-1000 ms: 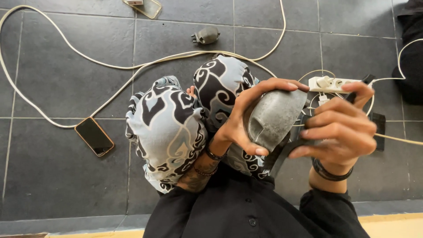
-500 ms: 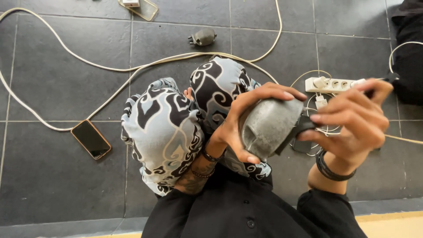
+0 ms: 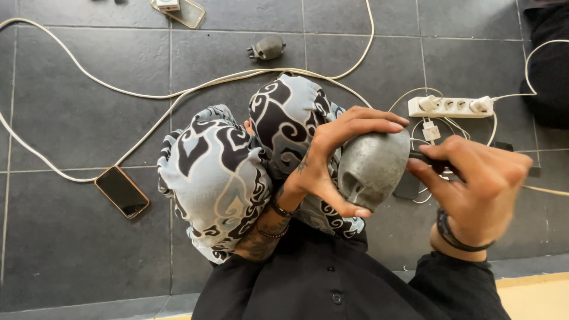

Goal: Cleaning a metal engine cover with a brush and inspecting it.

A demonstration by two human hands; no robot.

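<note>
My left hand [image 3: 332, 160] grips a grey, rounded metal piece [image 3: 370, 169] from its left side, thumb under it and fingers over its top. My right hand [image 3: 474, 178] closes around a thin dark tool [image 3: 424, 159] whose tip touches the right side of the metal piece. Both hands hover above my knees [image 3: 237, 166], which are covered in blue, white and black patterned cloth. What kind of tool it is I cannot make out.
A white power strip [image 3: 450, 106] with plugs lies on the dark tiled floor at the right. White cables [image 3: 178, 95] loop across the floor. A phone [image 3: 122, 191] lies at the left, a small grey part [image 3: 268, 47] at the top.
My right hand has swung lower and nearer the metal piece, and its fingers closed on the tool. My left hand turned the piece a little.
</note>
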